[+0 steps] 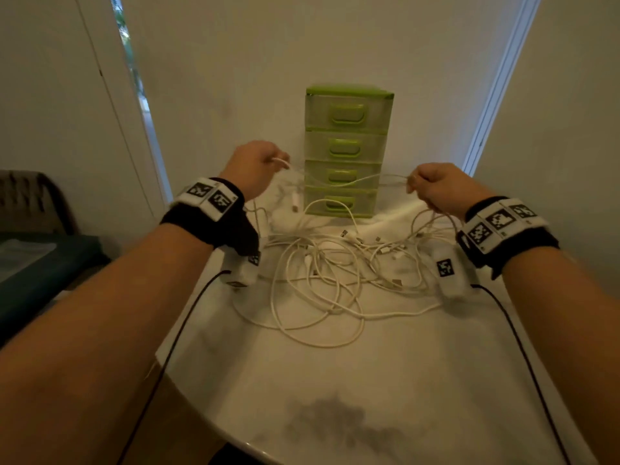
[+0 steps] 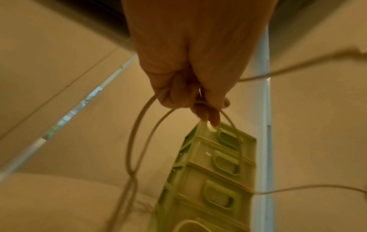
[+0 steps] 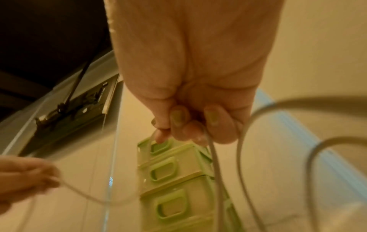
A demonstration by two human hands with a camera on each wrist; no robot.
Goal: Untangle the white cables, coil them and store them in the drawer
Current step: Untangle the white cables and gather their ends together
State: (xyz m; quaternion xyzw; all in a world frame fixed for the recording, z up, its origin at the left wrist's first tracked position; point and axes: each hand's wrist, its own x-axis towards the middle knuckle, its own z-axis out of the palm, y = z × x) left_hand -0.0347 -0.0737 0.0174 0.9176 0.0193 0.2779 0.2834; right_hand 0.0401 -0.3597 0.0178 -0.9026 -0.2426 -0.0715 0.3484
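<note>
A tangle of white cables (image 1: pixel 328 273) lies on the white table (image 1: pixel 335 380) in front of a green drawer unit (image 1: pixel 347 149) with its drawers closed. My left hand (image 1: pixel 258 166) is raised above the pile, fingers curled round white cable strands (image 2: pixel 143 125) that loop down from it. My right hand (image 1: pixel 436 186) is raised opposite and grips cable strands (image 3: pixel 214 164) too. One strand (image 1: pixel 355 181) sags between the two hands, across the drawer fronts. A connector (image 1: pixel 295 201) dangles below the left hand.
The drawer unit (image 2: pixel 214 172) stands against the wall at the table's far edge. A dark chair (image 1: pixel 30 203) and a dark surface (image 1: pixel 40 273) sit at the left. Black wrist-camera leads (image 1: pixel 177 330) trail over the table. A dark smudge (image 1: pixel 335 421) marks the near tabletop.
</note>
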